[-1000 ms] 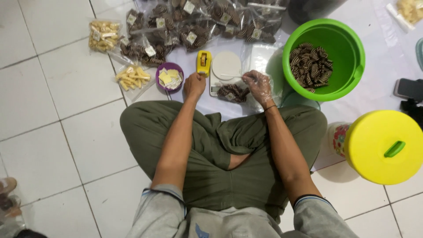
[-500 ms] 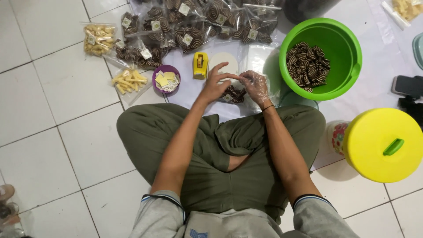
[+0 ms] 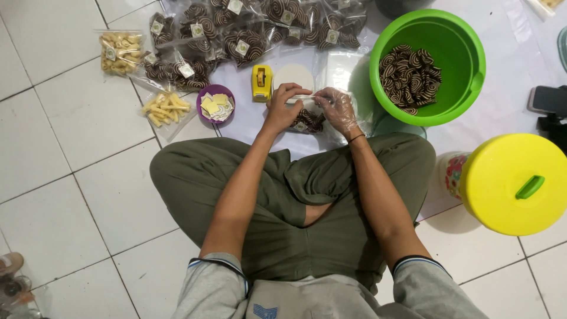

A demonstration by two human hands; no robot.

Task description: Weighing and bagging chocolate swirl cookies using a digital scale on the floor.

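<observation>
One clear bag of striped brown biscuits (image 3: 306, 120): on the white sheet (image 3: 508, 53) spread over the tiled floor, just ahead of the seated person's crossed legs, pinched at its top edge by both hands.
Left hand (image 3: 285, 105), bare: fingers closed on the bag's upper left edge.
Right hand (image 3: 338, 109), in a thin clear glove: fingers closed on the bag's upper right edge. One dark band at that wrist.
One small white round scale (image 3: 293, 75): just behind the hands.
One yellow tape dispenser (image 3: 261, 82): beside the scale, to the left.
One purple bowl (image 3: 216, 103): holds yellow and white labels, count not clear.
One green bucket (image 3: 466, 41): to the right, about a third full of loose striped biscuits.
One yellow lid (image 3: 514, 183) with a green handle: near the right knee.
Sealed bags of striped biscuits (image 3: 245, 41): a heap at the far edge, too overlapped to count.
Two bags of pale yellow sticks (image 3: 167, 109): at the left.
</observation>
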